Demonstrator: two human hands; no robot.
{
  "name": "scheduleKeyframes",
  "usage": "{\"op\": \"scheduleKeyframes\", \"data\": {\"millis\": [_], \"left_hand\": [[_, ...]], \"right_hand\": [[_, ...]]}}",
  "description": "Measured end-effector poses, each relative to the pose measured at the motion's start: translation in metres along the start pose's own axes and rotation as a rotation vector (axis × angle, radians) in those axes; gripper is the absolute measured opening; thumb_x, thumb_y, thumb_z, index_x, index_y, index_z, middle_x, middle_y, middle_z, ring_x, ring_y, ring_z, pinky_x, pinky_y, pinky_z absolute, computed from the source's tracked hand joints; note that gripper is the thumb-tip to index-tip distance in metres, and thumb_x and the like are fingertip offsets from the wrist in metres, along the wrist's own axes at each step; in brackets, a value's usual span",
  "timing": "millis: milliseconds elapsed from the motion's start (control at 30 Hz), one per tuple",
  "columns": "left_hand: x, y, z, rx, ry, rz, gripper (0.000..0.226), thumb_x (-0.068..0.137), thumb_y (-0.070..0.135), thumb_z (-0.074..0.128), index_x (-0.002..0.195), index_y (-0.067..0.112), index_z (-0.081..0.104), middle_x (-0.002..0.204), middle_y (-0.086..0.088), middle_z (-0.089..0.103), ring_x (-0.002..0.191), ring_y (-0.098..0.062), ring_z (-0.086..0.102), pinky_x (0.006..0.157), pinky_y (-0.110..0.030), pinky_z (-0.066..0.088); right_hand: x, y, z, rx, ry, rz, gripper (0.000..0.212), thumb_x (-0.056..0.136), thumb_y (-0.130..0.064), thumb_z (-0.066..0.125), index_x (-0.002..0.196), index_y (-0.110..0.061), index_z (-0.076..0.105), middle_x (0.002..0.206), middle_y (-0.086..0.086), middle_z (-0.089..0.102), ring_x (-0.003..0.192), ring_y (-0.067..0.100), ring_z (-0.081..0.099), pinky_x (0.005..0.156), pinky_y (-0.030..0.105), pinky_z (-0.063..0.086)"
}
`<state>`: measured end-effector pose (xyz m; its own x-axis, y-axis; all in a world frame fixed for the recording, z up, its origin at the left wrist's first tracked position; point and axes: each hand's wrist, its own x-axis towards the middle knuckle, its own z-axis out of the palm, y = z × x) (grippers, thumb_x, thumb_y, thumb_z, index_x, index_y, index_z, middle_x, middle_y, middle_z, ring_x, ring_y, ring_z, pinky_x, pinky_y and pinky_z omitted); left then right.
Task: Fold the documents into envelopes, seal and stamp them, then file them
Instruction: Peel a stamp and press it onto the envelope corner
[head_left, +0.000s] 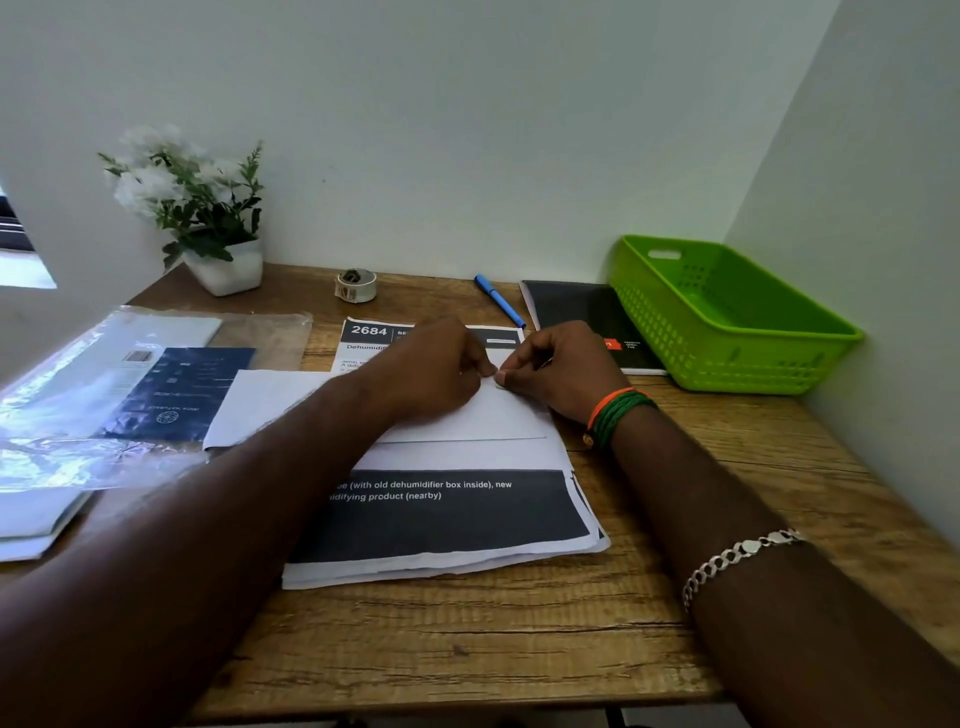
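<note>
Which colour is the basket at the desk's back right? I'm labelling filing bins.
Bright green basket, seen best in the head view.

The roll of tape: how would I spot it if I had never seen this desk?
Look along the back edge of the wooden desk, by the wall. Between the white flower pot and the blue pen sits the roll of tape, the only small round ring there.

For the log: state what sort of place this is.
Probably a small office or home desk in a wall corner: a wooden desk holds printed documents, a blue pen, a tape roll and a green filing basket.
</note>
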<state>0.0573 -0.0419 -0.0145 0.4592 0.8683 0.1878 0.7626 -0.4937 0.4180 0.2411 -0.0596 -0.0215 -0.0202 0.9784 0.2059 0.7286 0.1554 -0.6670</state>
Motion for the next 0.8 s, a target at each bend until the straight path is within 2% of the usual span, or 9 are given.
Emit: {"op": "scheduleKeyframes", "data": {"millis": [100, 233, 400, 500, 600, 667, 800], "left_hand": [[-0.0002, 0.0004, 0.0019, -0.032, 0.003, -0.011, 0.025, 0.093, 0.018, 0.063, 0.111, 0.026, 0.079, 0.11, 0.006, 0.067, 0.096, -0.007, 0.057, 0.082, -0.023, 0.043], [-0.0001, 0.0014, 0.0042, -0.028, 0.033, -0.008, 0.021, 0.092, 0.025, 0.066, 0.107, 0.025, 0.08, 0.105, 0.006, 0.07, 0.097, -0.01, 0.061, 0.084, -0.026, 0.049], [0.0024, -0.001, 0.0056, -0.017, 0.035, 0.007, 0.021, 0.093, 0.024, 0.067, 0.109, 0.024, 0.08, 0.106, 0.006, 0.07, 0.094, -0.007, 0.059, 0.079, -0.022, 0.042], [0.0032, -0.0017, 0.0052, -0.007, 0.036, 0.011, 0.02, 0.093, 0.024, 0.067, 0.107, 0.027, 0.08, 0.096, 0.011, 0.063, 0.091, -0.008, 0.056, 0.078, -0.021, 0.038], [0.0043, -0.0025, 0.0057, -0.012, 0.046, 0.012, 0.021, 0.093, 0.023, 0.068, 0.109, 0.026, 0.08, 0.095, 0.012, 0.061, 0.089, -0.006, 0.054, 0.077, -0.022, 0.039], [0.0051, -0.0035, 0.0064, -0.008, 0.05, 0.013, 0.021, 0.092, 0.023, 0.068, 0.11, 0.025, 0.08, 0.097, 0.01, 0.062, 0.09, -0.007, 0.055, 0.078, -0.022, 0.039], [0.0074, -0.0064, 0.0084, -0.011, 0.04, 0.022, 0.021, 0.091, 0.023, 0.069, 0.109, 0.026, 0.08, 0.103, 0.006, 0.07, 0.09, -0.007, 0.056, 0.077, -0.022, 0.039]], "right_hand": [[0.0001, -0.001, -0.0025, 0.018, -0.042, 0.022, 0.008, 0.077, -0.021, 0.086, 0.082, -0.017, 0.081, 0.078, 0.0, 0.075, 0.075, 0.012, 0.069, 0.073, 0.027, 0.058], [0.0007, -0.0028, -0.0046, 0.022, -0.076, 0.05, 0.01, 0.076, -0.022, 0.087, 0.083, -0.018, 0.082, 0.079, 0.0, 0.076, 0.08, 0.014, 0.07, 0.076, 0.028, 0.058], [-0.0004, -0.0051, -0.0024, 0.081, -0.047, 0.093, 0.01, 0.075, -0.018, 0.088, 0.083, -0.017, 0.082, 0.078, -0.003, 0.076, 0.078, 0.006, 0.067, 0.077, 0.023, 0.053], [-0.0009, -0.0071, 0.0034, 0.07, 0.018, 0.11, 0.008, 0.074, -0.02, 0.088, 0.079, -0.018, 0.082, 0.077, -0.004, 0.076, 0.079, 0.007, 0.069, 0.082, 0.027, 0.056], [-0.0019, -0.0074, 0.0004, 0.051, -0.031, 0.104, 0.011, 0.073, -0.02, 0.088, 0.082, -0.018, 0.082, 0.079, -0.004, 0.076, 0.081, 0.007, 0.069, 0.085, 0.029, 0.057], [-0.0033, -0.008, -0.0022, 0.064, -0.06, 0.102, 0.013, 0.072, -0.018, 0.089, 0.083, -0.017, 0.082, 0.079, -0.005, 0.076, 0.082, 0.007, 0.068, 0.086, 0.03, 0.057], [-0.0027, -0.0087, 0.0024, 0.069, -0.003, 0.12, 0.011, 0.073, -0.02, 0.089, 0.081, -0.017, 0.082, 0.08, -0.004, 0.077, 0.084, 0.008, 0.069, 0.087, 0.03, 0.057]]}}
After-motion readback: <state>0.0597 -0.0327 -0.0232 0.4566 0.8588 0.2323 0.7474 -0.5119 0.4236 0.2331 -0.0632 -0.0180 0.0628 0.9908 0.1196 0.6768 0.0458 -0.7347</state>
